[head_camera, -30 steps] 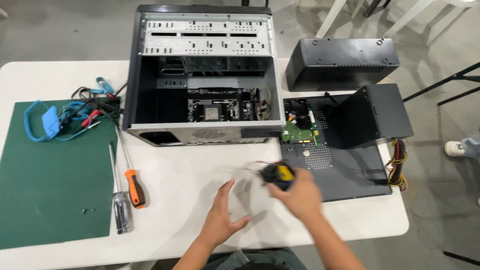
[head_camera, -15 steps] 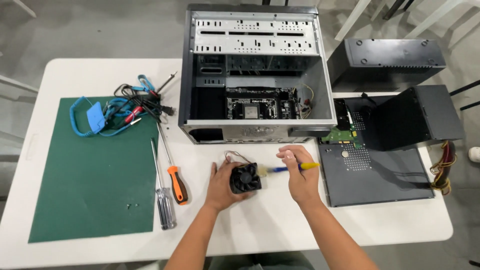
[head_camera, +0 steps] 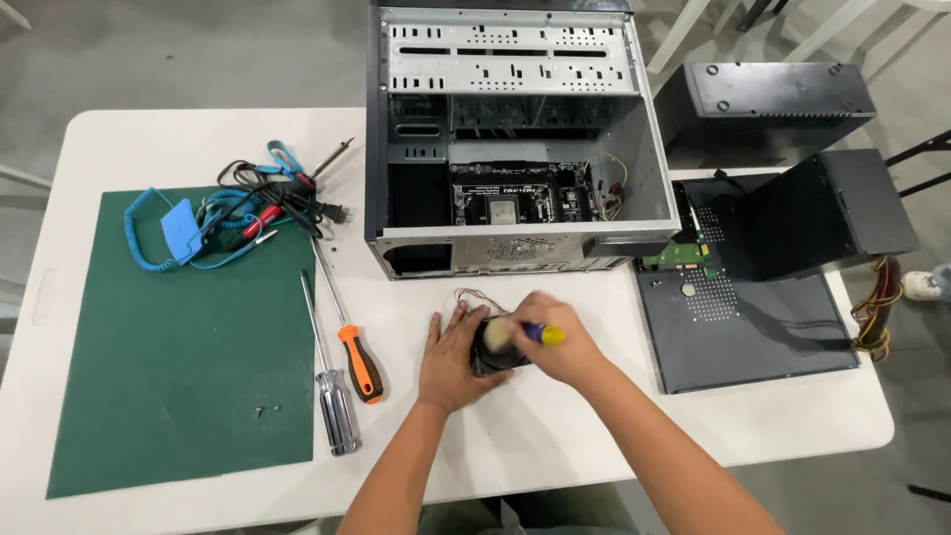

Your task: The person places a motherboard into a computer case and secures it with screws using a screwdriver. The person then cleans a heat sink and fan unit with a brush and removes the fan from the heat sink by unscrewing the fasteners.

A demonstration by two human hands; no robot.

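Note:
My left hand [head_camera: 452, 359] holds a small black cooling fan [head_camera: 492, 349] on the white table [head_camera: 555, 436], just in front of the open computer case [head_camera: 505, 149]. Thin wires [head_camera: 475, 297] trail from the fan toward the case. My right hand [head_camera: 555, 342] grips a small brush with a blue and yellow handle [head_camera: 540, 334], its pale bristles resting on the fan. Inside the case a motherboard [head_camera: 520, 193] shows.
An orange-handled screwdriver [head_camera: 347, 332] and a clear-handled one [head_camera: 332, 391] lie left of my hands. A green mat [head_camera: 178, 376] carries a blue coiled strap [head_camera: 178, 233] and cables. A black side panel [head_camera: 743, 322], a power supply [head_camera: 827, 213] and a black box [head_camera: 763, 109] sit right.
The view shifted so the case and table slid right. My left hand took hold of the fan, and my right hand now brings the brush down onto it.

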